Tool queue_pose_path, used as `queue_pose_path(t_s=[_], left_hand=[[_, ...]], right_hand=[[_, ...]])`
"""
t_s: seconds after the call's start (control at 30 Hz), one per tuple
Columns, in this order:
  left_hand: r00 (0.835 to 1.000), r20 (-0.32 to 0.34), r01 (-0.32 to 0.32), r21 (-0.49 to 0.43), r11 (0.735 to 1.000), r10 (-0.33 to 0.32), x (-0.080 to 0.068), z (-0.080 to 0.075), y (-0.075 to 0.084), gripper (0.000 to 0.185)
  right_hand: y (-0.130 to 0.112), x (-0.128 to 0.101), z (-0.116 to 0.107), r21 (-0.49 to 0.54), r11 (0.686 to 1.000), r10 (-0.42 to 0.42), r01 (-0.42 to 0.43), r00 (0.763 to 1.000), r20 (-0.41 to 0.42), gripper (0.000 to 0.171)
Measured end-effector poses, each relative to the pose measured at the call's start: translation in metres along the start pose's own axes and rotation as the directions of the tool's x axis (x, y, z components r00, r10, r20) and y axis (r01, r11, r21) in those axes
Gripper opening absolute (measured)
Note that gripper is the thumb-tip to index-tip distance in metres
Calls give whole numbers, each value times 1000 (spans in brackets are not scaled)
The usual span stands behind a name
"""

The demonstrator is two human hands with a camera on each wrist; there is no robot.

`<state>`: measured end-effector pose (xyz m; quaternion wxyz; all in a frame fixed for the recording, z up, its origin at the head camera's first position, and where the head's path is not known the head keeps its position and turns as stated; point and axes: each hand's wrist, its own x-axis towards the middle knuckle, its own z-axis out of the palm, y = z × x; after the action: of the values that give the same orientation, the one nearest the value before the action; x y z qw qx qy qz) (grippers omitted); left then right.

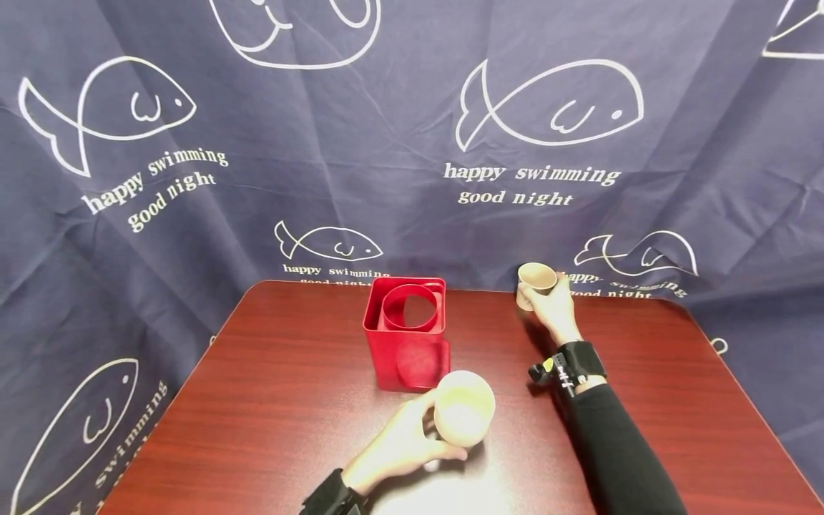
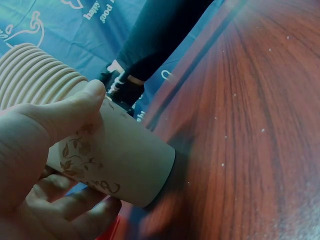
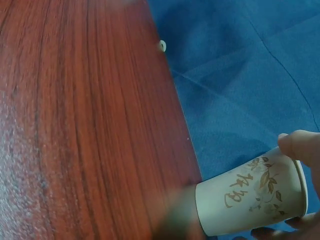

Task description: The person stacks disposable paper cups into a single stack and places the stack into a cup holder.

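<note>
My left hand (image 1: 399,443) grips a stack of nested paper cups (image 1: 463,409) near the front middle of the table. In the left wrist view the thumb and fingers go round the lowest cup (image 2: 125,155), which has a brown leaf print; several rims show above it. Whether its base touches the table I cannot tell. At the far right edge, my right hand (image 1: 555,309) holds a single paper cup (image 1: 525,296) by its upper part, mouth upward. The right wrist view shows this printed cup (image 3: 250,197) with its base at the table's edge; part of the hand is cut off.
A red square holder (image 1: 386,357) with a round ring opening stands left of centre, just behind the stack. The brown wooden table (image 1: 270,415) ends at a dark blue curtain (image 1: 399,179) with white fish drawings, which hangs behind and at both sides.
</note>
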<state>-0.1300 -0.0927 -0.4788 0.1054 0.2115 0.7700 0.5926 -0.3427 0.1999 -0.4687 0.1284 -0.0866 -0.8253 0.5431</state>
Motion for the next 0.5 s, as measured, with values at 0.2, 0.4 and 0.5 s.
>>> queue_pose_path(t_s=[0.2, 0.4, 0.5], left_hand=[[1000, -6, -4, -21, 1000, 4, 1, 1, -1, 77], [1000, -3, 1, -26, 1000, -1, 1, 2, -2, 76], [1000, -6, 4, -7, 1000, -4, 1, 2, -1, 77]], right_hand=[[0, -1, -3, -37, 999, -8, 8, 1000, 3, 87], [-2, -8, -7, -57, 998, -23, 24, 999, 27, 82], [-3, -16, -11, -77, 996, -36, 40, 998, 56, 82]])
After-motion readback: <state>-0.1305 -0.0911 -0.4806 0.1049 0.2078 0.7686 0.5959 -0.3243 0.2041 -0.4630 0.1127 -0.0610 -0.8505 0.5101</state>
